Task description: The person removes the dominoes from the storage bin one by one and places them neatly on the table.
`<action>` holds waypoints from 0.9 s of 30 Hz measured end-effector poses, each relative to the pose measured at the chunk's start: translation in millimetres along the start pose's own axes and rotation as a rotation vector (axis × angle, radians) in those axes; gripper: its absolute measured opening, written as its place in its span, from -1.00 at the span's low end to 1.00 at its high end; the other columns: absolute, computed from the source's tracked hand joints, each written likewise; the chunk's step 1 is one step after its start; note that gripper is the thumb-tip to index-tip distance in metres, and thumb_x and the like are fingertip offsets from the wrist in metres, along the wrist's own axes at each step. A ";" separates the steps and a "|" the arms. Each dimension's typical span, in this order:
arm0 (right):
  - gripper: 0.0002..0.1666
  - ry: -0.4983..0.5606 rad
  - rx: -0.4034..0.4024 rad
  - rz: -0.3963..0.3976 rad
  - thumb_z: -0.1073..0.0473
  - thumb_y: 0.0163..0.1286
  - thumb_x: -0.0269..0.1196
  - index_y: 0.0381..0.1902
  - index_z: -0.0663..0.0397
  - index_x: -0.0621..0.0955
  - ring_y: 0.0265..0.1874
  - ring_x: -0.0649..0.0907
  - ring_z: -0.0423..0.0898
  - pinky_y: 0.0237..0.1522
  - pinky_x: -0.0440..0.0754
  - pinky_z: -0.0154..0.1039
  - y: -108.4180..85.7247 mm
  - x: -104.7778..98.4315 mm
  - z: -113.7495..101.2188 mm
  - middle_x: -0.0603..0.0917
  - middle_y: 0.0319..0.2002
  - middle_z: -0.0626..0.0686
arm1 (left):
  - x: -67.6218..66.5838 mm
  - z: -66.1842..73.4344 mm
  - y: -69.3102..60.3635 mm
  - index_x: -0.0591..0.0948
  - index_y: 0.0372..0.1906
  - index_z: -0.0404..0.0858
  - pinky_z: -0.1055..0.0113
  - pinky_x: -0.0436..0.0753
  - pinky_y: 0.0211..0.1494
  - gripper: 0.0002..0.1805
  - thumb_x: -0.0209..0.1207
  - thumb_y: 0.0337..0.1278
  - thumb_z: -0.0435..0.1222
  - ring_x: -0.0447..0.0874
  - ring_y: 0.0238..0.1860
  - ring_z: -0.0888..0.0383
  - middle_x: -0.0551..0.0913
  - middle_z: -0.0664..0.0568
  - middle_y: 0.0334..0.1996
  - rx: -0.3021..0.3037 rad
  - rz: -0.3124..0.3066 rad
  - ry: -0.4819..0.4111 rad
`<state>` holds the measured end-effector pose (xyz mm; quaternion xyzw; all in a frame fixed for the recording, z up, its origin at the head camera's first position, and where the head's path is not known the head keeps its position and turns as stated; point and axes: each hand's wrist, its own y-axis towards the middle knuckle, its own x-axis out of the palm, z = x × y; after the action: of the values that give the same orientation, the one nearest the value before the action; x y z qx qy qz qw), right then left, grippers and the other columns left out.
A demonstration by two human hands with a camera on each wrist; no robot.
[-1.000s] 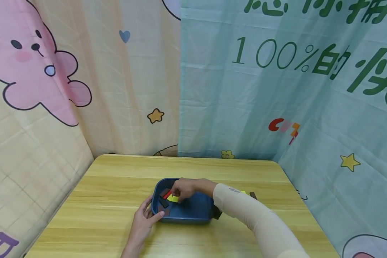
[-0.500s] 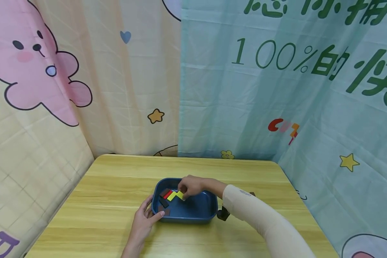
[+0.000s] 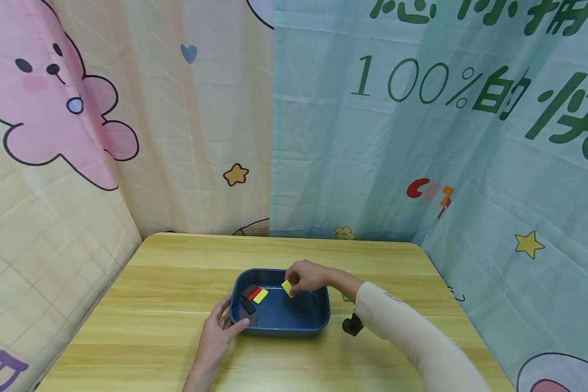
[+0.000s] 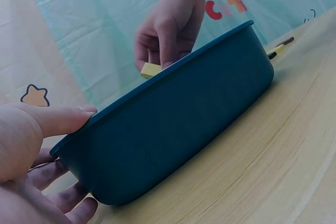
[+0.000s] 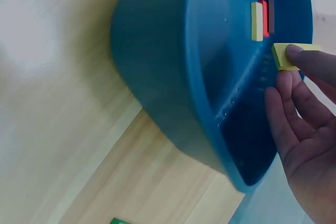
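My left hand (image 3: 218, 332) grips the left end of a blue plastic basin (image 3: 296, 318), thumb over the rim and fingers against the outer wall. Above the basin's back part, my right hand (image 3: 307, 275) pinches a flat yellow block (image 5: 282, 57) between thumb and fingers. Down in the basin's left part lie a second yellow block (image 3: 261, 296), a red block (image 3: 253, 293) beside it, a black block (image 3: 247, 306) and brown blocks (image 3: 250, 320). The left wrist view shows the right hand (image 4: 173, 30) with the held block just over the rim.
The basin stands on a wooden table (image 3: 176, 283). A green piece (image 3: 345, 298) lies on the table to its right, partly behind the right forearm. More pieces (image 4: 278, 50) lie beyond the basin's far end. A black device (image 3: 353, 325) hangs at the right wrist. Printed curtains surround the table.
My right hand has lifted the yellow block away from the other blocks and moved right and up with it. My left hand has stayed on the basin.
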<state>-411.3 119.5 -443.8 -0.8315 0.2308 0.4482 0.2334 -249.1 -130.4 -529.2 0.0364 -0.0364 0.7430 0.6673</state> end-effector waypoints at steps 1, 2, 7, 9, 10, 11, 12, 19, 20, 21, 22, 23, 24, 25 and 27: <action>-0.92 0.013 -0.002 0.007 0.26 0.36 0.44 -0.24 0.02 0.72 -0.50 0.49 -0.25 -0.39 0.50 -0.36 -1.7 -0.4 1.6 0.57 -0.50 -0.15 | 0.0 0.3 0.0 0.20 0.58 -0.36 0.33 0.57 0.25 -0.12 0.37 0.23 -0.50 0.24 0.49 -0.29 0.15 -0.31 0.55 -0.001 0.001 0.003; -0.93 0.029 -0.004 0.013 0.26 0.36 0.44 -0.24 0.03 0.72 -0.51 0.49 -0.25 -0.39 0.50 -0.36 -3.3 -0.9 3.0 0.56 -0.50 -0.15 | 0.1 0.5 0.1 0.20 0.58 -0.36 0.34 0.57 0.24 -0.12 0.36 0.23 -0.51 0.24 0.49 -0.29 0.15 -0.31 0.55 -0.002 0.001 0.004; -0.93 0.125 -0.013 0.046 0.27 0.35 0.44 -0.25 0.07 0.72 -0.51 0.48 -0.23 -0.39 0.49 -0.34 -10.7 -3.0 7.0 0.54 -0.52 -0.14 | 0.4 0.8 0.6 0.21 0.58 -0.35 0.35 0.57 0.24 -0.14 0.35 0.25 -0.52 0.25 0.49 -0.29 0.16 -0.31 0.55 -0.004 0.006 0.007; -0.92 0.170 -0.006 0.055 0.27 0.35 0.44 -0.23 0.08 0.72 -0.50 0.49 -0.22 -0.38 0.50 -0.33 -13.7 -3.7 7.9 0.55 -0.51 -0.13 | 0.4 0.9 0.4 0.21 0.58 -0.34 0.32 0.55 0.27 -0.14 0.35 0.25 -0.52 0.24 0.49 -0.28 0.16 -0.31 0.55 -0.006 0.007 0.010; -0.91 0.192 -0.002 0.059 0.27 0.35 0.44 -0.22 0.09 0.72 -0.49 0.49 -0.22 -0.38 0.50 -0.32 -15.3 -3.9 8.6 0.55 -0.50 -0.13 | 0.3 0.8 0.3 0.21 0.58 -0.34 0.29 0.55 0.28 -0.14 0.35 0.25 -0.51 0.24 0.49 -0.28 0.16 -0.31 0.55 -0.009 0.007 0.011; -0.90 0.212 0.002 0.065 0.28 0.35 0.44 -0.21 0.09 0.72 -0.49 0.50 -0.21 -0.37 0.51 -0.32 -16.9 -4.1 9.5 0.57 -0.50 -0.12 | 0.2 0.8 0.2 0.21 0.58 -0.34 0.27 0.54 0.29 -0.14 0.35 0.25 -0.51 0.23 0.50 -0.29 0.16 -0.31 0.55 -0.010 0.007 0.014; -0.90 0.232 0.010 0.067 0.28 0.35 0.44 -0.19 0.10 0.72 -0.48 0.51 -0.21 -0.37 0.52 -0.32 -18.6 -4.2 10.2 0.58 -0.49 -0.12 | 0.0 0.8 0.0 0.20 0.58 -0.34 0.25 0.53 0.30 -0.13 0.36 0.24 -0.51 0.23 0.50 -0.29 0.16 -0.31 0.55 -0.013 0.007 0.017; -0.84 0.327 0.040 0.081 0.30 0.37 0.41 -0.10 0.19 0.71 -0.44 0.63 -0.14 -0.36 0.59 -0.30 -30.6 -9.0 13.9 0.67 -0.48 -0.06 | 0.4 0.9 0.0 0.23 0.57 -0.34 0.31 0.57 0.25 -0.15 0.36 0.24 -0.51 0.25 0.49 -0.29 0.18 -0.31 0.55 -0.010 0.013 0.020; -0.80 0.342 0.043 0.080 0.31 0.38 0.40 -0.06 0.23 0.71 -0.43 0.66 -0.09 -0.33 0.62 -0.29 -32.4 -9.2 14.7 0.68 -0.47 -0.06 | 0.6 1.0 0.1 0.23 0.57 -0.34 0.31 0.57 0.26 -0.15 0.35 0.24 -0.52 0.25 0.49 -0.29 0.18 -0.31 0.54 -0.008 0.013 0.020; -0.77 0.358 0.047 0.078 0.32 0.39 0.39 -0.03 0.27 0.69 -0.41 0.68 -0.02 -0.31 0.64 -0.27 -34.3 -9.5 15.6 0.69 -0.47 -0.04 | 0.6 1.1 0.1 0.23 0.57 -0.34 0.30 0.56 0.27 -0.15 0.35 0.24 -0.52 0.25 0.49 -0.29 0.18 -0.31 0.54 -0.007 0.013 0.020; -0.74 0.372 0.052 0.079 0.32 0.40 0.39 0.01 0.31 0.68 -0.37 0.70 0.04 -0.28 0.67 -0.25 -36.1 -9.6 16.3 0.70 -0.45 -0.04 | 0.7 1.2 0.1 0.23 0.57 -0.34 0.29 0.56 0.27 -0.15 0.35 0.24 -0.52 0.25 0.49 -0.29 0.18 -0.31 0.55 -0.007 0.012 0.020; -0.71 0.387 0.059 0.080 0.33 0.41 0.37 0.04 0.34 0.67 -0.34 0.72 0.10 -0.24 0.70 -0.22 -38.0 -9.7 16.8 0.72 -0.44 -0.02 | 0.7 1.1 0.1 0.23 0.57 -0.34 0.27 0.55 0.28 -0.15 0.35 0.24 -0.52 0.25 0.49 -0.29 0.18 -0.31 0.55 -0.006 0.012 0.020; -0.69 0.399 0.065 0.083 0.32 0.42 0.36 0.06 0.36 0.65 -0.31 0.73 0.17 -0.22 0.72 -0.20 -39.9 -9.5 18.0 0.73 -0.43 -0.01 | 0.8 1.1 0.1 0.23 0.57 -0.35 0.25 0.54 0.29 -0.15 0.35 0.24 -0.52 0.25 0.49 -0.29 0.18 -0.31 0.55 -0.007 0.013 0.021; -0.69 0.409 0.071 0.086 0.31 0.44 0.35 0.08 0.36 0.64 -0.27 0.73 0.21 -0.20 0.73 -0.19 -42.1 -9.3 19.3 0.73 -0.42 0.00 | 1.0 0.9 0.0 0.23 0.57 -0.35 0.24 0.54 0.30 -0.15 0.36 0.23 -0.51 0.25 0.49 -0.30 0.18 -0.31 0.55 -0.009 0.015 0.023; -0.68 0.435 0.086 0.102 0.30 0.47 0.32 0.10 0.38 0.63 -0.24 0.73 0.26 -0.18 0.74 -0.16 -47.6 -9.2 21.9 0.74 -0.40 0.02 | 1.6 0.2 0.0 0.23 0.57 -0.35 0.21 0.53 0.31 -0.14 0.37 0.22 -0.51 0.24 0.49 -0.30 0.17 -0.32 0.54 -0.011 0.013 0.020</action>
<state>-401.6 171.5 -438.0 -0.8851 0.3364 0.2592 0.1906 -249.2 -128.8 -528.8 0.0250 -0.0341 0.7473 0.6631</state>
